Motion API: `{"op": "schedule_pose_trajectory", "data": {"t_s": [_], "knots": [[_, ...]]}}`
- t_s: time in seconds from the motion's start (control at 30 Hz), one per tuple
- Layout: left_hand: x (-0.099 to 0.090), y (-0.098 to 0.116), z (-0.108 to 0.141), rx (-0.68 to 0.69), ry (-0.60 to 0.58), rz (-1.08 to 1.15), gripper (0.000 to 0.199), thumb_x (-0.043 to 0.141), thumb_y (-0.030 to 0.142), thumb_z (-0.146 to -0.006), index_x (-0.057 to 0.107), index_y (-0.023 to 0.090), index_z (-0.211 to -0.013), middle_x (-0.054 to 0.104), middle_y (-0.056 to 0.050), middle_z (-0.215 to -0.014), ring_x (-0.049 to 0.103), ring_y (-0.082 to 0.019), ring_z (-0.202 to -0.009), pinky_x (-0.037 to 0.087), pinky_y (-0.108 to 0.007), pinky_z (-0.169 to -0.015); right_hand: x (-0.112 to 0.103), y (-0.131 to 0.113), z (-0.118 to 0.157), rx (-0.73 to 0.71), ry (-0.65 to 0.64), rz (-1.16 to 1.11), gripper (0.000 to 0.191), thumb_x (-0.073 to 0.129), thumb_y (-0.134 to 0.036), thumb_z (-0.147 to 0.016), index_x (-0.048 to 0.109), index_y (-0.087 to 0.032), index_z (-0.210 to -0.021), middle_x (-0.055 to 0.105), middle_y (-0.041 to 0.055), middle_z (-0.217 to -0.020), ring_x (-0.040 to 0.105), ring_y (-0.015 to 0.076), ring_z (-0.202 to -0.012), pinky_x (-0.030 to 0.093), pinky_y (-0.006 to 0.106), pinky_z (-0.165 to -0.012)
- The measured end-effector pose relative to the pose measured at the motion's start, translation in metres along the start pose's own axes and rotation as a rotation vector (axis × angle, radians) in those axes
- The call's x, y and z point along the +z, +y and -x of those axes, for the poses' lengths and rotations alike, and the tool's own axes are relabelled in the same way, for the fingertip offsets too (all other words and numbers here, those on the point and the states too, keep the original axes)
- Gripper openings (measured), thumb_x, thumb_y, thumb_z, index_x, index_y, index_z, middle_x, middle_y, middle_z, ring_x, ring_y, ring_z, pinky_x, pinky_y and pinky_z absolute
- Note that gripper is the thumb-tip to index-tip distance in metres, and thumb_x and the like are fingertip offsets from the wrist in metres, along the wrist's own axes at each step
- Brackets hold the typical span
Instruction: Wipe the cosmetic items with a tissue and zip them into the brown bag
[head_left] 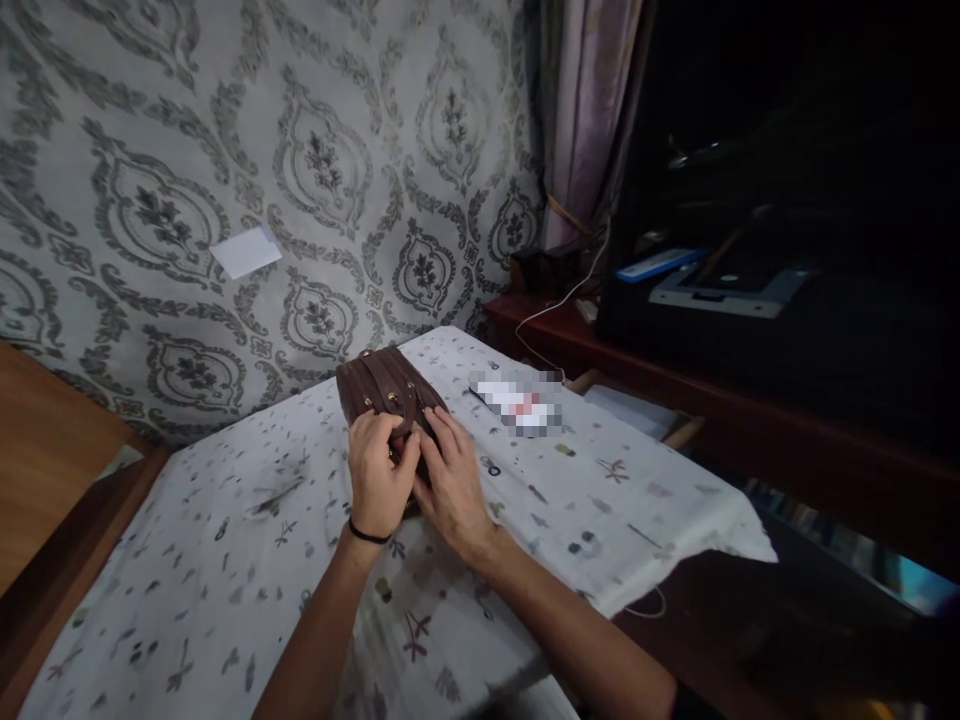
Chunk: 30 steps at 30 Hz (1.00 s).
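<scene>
A brown leather-like bag (382, 380) with several zippers and small metal fittings lies on the cloth-covered table. My left hand (376, 475) is closed at its near end, with thumb and fingers around a short brown strap (409, 412). A dark band circles that wrist. My right hand (454, 480) grips the bag's right side close by, its fingers bent over the top and its thumb near the left hand. Between the hands there is a dark gap in the bag; what lies inside is hidden.
A white patterned cloth (225, 570) covers the table. A blurred-out white and red item (525, 405) lies right of the bag. An open drawer (637, 412), a thin white cable (559, 303) and a dark screen (787, 150) are at the right. Patterned wallpaper (322, 160) stands behind.
</scene>
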<state>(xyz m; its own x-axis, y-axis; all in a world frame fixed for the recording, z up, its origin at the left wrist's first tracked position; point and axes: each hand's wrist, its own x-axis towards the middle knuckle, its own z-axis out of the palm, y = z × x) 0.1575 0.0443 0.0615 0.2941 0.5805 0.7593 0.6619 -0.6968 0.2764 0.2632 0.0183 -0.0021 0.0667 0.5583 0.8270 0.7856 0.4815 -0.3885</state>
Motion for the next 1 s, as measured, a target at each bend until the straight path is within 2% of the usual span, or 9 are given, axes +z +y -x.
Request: {"op": "schedule_pose_trajectory", "data": {"t_s": [0.3, 0.53, 0.83, 1.0], "knots": [[0.002, 0.014, 0.005, 0.099, 0.056, -0.063, 0.007, 0.054, 0.017, -0.088, 0.052, 0.021, -0.083, 0.055, -0.002, -0.074, 0.052, -0.022, -0.079, 0.043, -0.038, -0.083, 0.007, 0.004, 0.003, -0.012, 0.065, -0.003, 0.041, 0.043, -0.018, -0.092, 0.051, -0.011, -0.132, 0.05, 0.0215, -0.138, 0.038, 0.0318, -0.136, 0.041, 0.057, -0.107], [-0.001, 0.018, 0.01, 0.117, 0.052, -0.056, 0.01, 0.053, 0.017, -0.088, 0.05, 0.022, -0.081, 0.053, 0.0, -0.069, 0.052, -0.021, -0.073, 0.044, -0.04, -0.088, 0.006, 0.005, 0.003, -0.047, 0.084, 0.003, 0.041, 0.041, -0.022, -0.095, 0.047, -0.012, -0.135, 0.049, 0.0213, -0.138, 0.038, 0.031, -0.136, 0.043, 0.055, -0.107], [-0.003, 0.022, 0.012, 0.135, 0.047, -0.049, 0.014, 0.051, 0.017, -0.088, 0.049, 0.023, -0.076, 0.052, 0.001, -0.066, 0.052, -0.019, -0.069, 0.044, -0.04, -0.089, 0.007, 0.005, 0.003, -0.051, 0.083, 0.019, 0.036, 0.041, -0.023, -0.096, 0.051, -0.011, -0.129, 0.049, 0.0214, -0.138, 0.038, 0.0307, -0.137, 0.043, 0.054, -0.107], [-0.004, 0.023, 0.014, 0.138, 0.048, -0.038, 0.014, 0.051, 0.016, -0.088, 0.05, 0.023, -0.075, 0.053, 0.001, -0.066, 0.052, -0.019, -0.07, 0.043, -0.04, -0.091, 0.008, 0.006, 0.004, -0.025, 0.066, 0.025, 0.039, 0.04, -0.021, -0.096, 0.048, -0.013, -0.134, 0.05, 0.0197, -0.139, 0.038, 0.0292, -0.138, 0.043, 0.053, -0.108]]}}
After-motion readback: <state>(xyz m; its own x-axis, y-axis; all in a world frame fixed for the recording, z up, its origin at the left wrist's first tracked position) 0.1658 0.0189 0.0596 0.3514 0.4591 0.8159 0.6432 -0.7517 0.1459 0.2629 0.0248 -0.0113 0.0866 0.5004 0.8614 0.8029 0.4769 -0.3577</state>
